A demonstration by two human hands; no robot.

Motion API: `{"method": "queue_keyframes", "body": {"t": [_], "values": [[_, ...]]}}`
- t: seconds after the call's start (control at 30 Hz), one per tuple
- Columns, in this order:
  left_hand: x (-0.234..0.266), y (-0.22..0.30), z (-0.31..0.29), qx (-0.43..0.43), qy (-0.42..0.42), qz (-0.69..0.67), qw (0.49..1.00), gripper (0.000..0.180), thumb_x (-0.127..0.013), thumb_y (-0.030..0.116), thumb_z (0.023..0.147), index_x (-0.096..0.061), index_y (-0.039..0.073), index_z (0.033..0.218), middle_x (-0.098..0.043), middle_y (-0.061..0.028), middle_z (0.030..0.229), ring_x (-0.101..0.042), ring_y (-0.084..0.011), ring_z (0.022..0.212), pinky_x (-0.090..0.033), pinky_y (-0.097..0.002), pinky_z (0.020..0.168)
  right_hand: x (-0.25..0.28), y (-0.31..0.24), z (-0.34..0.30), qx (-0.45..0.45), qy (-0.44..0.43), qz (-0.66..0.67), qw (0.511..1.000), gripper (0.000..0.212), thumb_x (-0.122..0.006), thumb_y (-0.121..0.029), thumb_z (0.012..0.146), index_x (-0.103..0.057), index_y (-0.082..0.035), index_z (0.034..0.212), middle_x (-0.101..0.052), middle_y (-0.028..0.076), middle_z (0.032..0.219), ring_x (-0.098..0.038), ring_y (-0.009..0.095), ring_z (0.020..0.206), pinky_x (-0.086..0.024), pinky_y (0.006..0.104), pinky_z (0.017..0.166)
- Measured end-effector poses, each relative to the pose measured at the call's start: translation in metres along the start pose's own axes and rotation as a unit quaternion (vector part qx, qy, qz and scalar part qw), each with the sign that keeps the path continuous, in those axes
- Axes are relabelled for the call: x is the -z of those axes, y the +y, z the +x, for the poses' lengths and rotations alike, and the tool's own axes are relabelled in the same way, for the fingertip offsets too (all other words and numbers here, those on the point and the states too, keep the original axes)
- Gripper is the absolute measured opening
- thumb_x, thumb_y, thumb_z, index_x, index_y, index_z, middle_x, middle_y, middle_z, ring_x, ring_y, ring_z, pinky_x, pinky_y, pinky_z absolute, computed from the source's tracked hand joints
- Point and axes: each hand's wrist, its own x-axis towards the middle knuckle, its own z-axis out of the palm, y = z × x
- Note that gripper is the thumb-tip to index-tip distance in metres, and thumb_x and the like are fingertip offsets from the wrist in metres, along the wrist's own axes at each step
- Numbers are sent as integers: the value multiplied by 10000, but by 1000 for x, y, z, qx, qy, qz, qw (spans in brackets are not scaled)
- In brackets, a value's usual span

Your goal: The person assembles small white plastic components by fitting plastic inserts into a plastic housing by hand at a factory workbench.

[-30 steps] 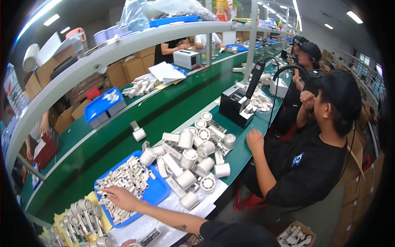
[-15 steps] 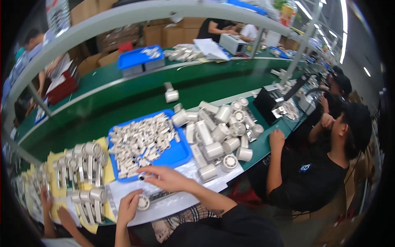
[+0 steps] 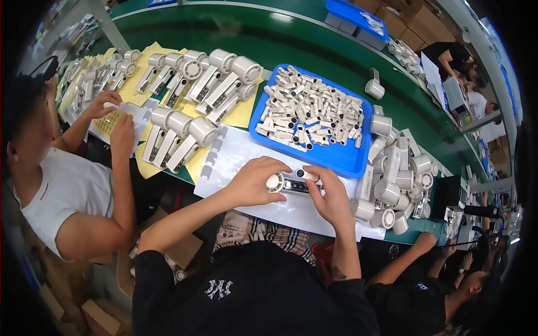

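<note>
My left hand [image 3: 252, 182] grips the round, slotted end of a white plastic device [image 3: 275, 183], with thumb and fingers on either side of it. The device's long handle is uncovered, and dark inner parts [image 3: 296, 186] show along it. Between the thumb and fingers of my right hand [image 3: 333, 197] is a small white cover with a black dot [image 3: 303, 174], held right at the handle. Beneath both hands lies a white sheet [image 3: 235, 158]. Just beyond is a blue tray [image 3: 335, 159] heaped with similar small white pieces.
A pile of white devices [image 3: 388, 191] lies to the right of the tray. More stand in rows on yellow paper [image 3: 250, 107] at the left. Co-workers sit on both sides, one in a white shirt [image 3: 84, 196]. A lone device [image 3: 374, 88] lies on the green bench behind.
The view has swung round, so the bench sits differently. My right hand has come from the tray's near edge to the device with the small cover. My left hand stays on the round end.
</note>
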Motion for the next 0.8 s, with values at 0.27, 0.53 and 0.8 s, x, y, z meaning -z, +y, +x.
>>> {"method": "queue_keyframes", "body": {"t": [0.27,0.53,0.8], "values": [[-7,-14,-8,-33,19,20,999,434,-791,163,635,-623,85,1028,-612,-59,1002,-558,-270,986,-450,-365,863,-25,-1,-11,51,-35,-63,996,247,-681,-14,805,-661,-25,1051,-561,98,931,-581,225,805,-493,302,664],[-9,-28,1,-78,41,-32,996,317,-745,94,662,-625,93,955,-586,-56,938,-546,-267,932,-449,-355,831,-31,2,-7,40,-11,-73,996,248,-691,-24,782,-673,-39,1029,-593,90,924,-575,244,834,-485,327,697],[-7,-32,7,-74,24,-26,997,311,-747,107,681,-645,89,975,-593,-69,976,-544,-277,959,-447,-362,845,-33,1,-2,76,13,-119,990,215,-693,-39,769,-691,-50,983,-608,58,865,-559,243,793,-463,351,682]]}}
